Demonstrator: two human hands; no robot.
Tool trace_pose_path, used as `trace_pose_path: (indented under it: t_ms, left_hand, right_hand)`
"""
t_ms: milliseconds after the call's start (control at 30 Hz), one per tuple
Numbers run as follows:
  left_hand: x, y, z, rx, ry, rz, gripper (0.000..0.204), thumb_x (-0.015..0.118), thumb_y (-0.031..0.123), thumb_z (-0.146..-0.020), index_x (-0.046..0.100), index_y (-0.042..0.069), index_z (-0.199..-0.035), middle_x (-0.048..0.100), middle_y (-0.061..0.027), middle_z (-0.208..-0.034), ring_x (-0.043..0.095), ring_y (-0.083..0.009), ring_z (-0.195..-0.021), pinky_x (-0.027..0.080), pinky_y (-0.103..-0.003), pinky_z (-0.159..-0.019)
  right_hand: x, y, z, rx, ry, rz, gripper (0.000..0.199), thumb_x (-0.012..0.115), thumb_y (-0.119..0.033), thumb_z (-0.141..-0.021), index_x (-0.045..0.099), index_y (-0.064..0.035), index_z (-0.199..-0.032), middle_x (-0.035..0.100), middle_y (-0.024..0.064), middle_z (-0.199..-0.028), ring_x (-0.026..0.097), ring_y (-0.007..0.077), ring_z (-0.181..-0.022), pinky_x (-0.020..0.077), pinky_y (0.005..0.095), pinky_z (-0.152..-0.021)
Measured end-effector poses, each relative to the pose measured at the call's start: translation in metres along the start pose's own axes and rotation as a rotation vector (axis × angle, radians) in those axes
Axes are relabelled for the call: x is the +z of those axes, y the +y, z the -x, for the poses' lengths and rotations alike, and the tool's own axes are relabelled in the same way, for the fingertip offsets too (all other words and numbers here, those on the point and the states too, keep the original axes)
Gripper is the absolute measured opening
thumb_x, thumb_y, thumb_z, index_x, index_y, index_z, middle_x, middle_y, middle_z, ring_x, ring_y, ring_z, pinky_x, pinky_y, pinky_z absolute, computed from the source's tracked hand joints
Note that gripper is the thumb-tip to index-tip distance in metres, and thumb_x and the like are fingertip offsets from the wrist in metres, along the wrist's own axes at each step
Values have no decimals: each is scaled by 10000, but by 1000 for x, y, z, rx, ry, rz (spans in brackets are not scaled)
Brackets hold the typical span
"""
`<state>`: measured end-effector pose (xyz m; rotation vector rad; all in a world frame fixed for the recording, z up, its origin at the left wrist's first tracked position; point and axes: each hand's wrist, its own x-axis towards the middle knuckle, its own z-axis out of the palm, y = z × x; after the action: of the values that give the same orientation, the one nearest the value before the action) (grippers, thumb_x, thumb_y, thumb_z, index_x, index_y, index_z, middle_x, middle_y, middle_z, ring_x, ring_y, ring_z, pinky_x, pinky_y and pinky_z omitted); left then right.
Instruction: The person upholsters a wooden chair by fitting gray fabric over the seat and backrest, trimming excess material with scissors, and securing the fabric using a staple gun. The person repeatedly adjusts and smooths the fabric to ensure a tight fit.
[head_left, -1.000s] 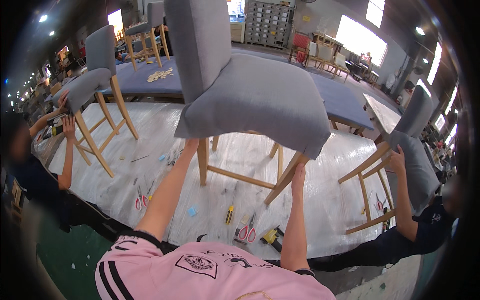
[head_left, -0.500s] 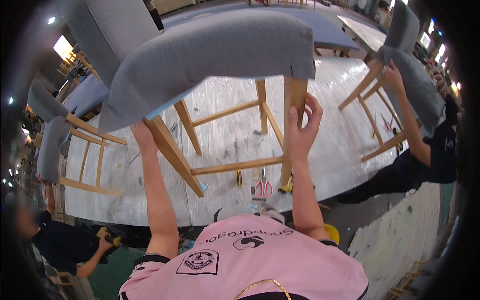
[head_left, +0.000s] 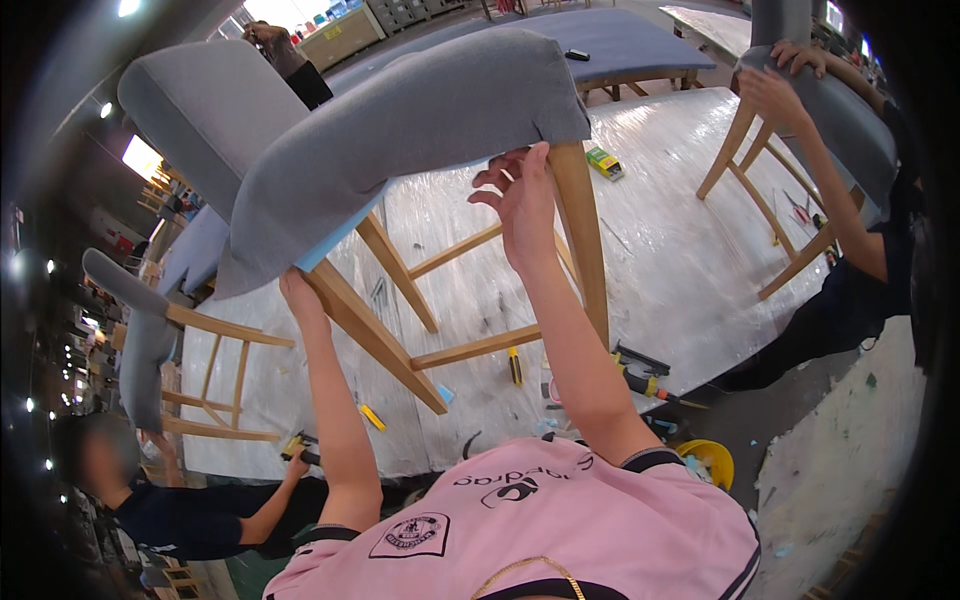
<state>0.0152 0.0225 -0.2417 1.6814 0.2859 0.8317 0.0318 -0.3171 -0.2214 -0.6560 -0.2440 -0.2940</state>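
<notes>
A wooden chair [head_left: 420, 115] with a grey fabric seat and backrest stands on the table in front of me. Loose grey fabric hangs over its seat edge, and a light blue layer [head_left: 350, 218] shows beneath. My left hand [head_left: 303, 295] is closed round the top of the near left chair leg [head_left: 375, 325], its fingers partly hidden behind the wood. Just under the seat edge, beside the near right leg [head_left: 582, 220], is my right hand [head_left: 527, 205]. Its fingers are curled loosely and apart, with the tips close to the fabric's lower edge.
Plastic film covers the table [head_left: 660, 230]. A yellow cutter [head_left: 514, 365], another yellow tool [head_left: 372, 417] and a staple gun [head_left: 640, 372] lie near the front edge. Co-workers handle chairs at left [head_left: 150, 340] and right [head_left: 835, 120]. A yellow bucket [head_left: 708, 462] stands below.
My right hand has left the near right leg and moved up and left to the seat's fabric edge. My left hand stays at its leg. The co-worker at left now holds a tool over the table edge.
</notes>
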Motion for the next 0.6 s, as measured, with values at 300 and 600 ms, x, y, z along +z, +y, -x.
trace_pose_path:
  t_ms: [300,600]
  left_hand:
    - [3,126,37,1041,270,-308,202,648,78,-982,669,5,-1169,611,-145,-1276,595,-270,-1170,456,-392,-1024]
    - [193,255,19,1400,-694,-633,758,799,453,-838,534,158,-1484,583,-149,-1451,554,-343,-1346,438,-427,-1121]
  right_hand:
    - [9,23,-21,-316,121,-2,406,560,-424,-1071,556,-93,-836,512,0,-703,509,105,-623,469,290,-612]
    - [29,19,-7,-251,185,-176,365,552,-404,-1079,602,-72,-934,581,15,-757,549,107,-635,485,285,-596]
